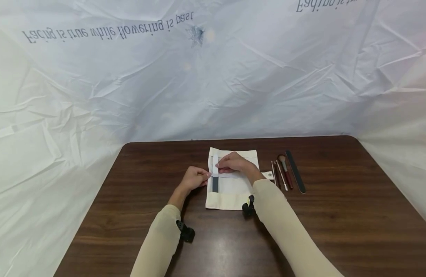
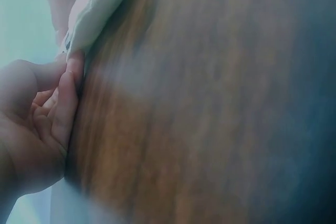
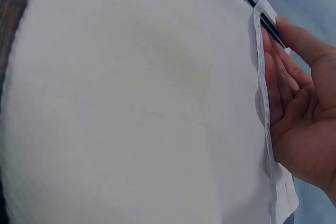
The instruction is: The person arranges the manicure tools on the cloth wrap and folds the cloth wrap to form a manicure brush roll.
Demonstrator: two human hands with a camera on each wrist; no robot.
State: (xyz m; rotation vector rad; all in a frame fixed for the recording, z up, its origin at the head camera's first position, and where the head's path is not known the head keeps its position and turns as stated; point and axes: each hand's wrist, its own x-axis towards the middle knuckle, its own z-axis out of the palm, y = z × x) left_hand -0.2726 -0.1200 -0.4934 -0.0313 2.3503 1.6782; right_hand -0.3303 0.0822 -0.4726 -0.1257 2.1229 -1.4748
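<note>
A cream cloth roll-up case (image 1: 230, 201) lies unfolded on the table, with a white elastic band (image 3: 262, 93) across its middle. Under the band, along the left side, runs a flat nail buffer (image 1: 215, 184), pale at its far half and dark grey at its near half. My right hand (image 1: 235, 163) reaches over the case and pinches the buffer's far part between thumb and fingers. At the case's left edge, my left hand (image 1: 194, 178) pinches the cloth beside the band, as the left wrist view also shows.
Right of the case lie slim metal tools (image 1: 282, 176), a brush (image 1: 285, 169) with a dark red handle and a long black nail file (image 1: 296, 172). A snap tab (image 1: 268, 175) sticks out from the case's right side. White sheeting (image 1: 213, 96) hangs behind the brown table (image 1: 355, 207).
</note>
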